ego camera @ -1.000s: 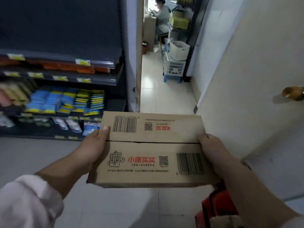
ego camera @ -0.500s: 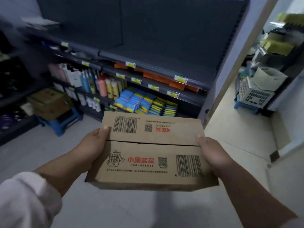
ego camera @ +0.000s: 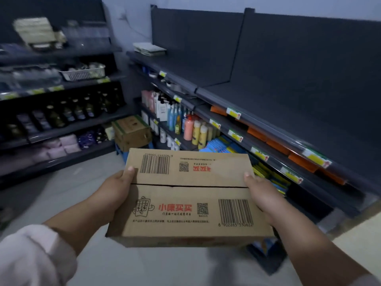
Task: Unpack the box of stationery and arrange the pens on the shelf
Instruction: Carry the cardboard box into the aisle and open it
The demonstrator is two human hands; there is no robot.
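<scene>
One cardboard box (ego camera: 191, 205) in the grasp of left hand (ego camera: 112, 193) and right hand (ego camera: 265, 198), two barcodes (ego camera: 154, 164) on top.

The box (ego camera: 185, 195) is held between the left hand (ego camera: 111, 195) and the right hand (ego camera: 266, 198). Behind it bottles (ego camera: 188, 129) are ranged on a shelf (ego camera: 186, 145); a carton (ego camera: 132, 131) is set behind its left corner.

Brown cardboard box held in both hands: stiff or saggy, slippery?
Probably stiff: the brown cardboard box shows no sag, held only at its ends by left hand and right hand. Matte card, thumbs on top: slipping seems unlikely.
</scene>
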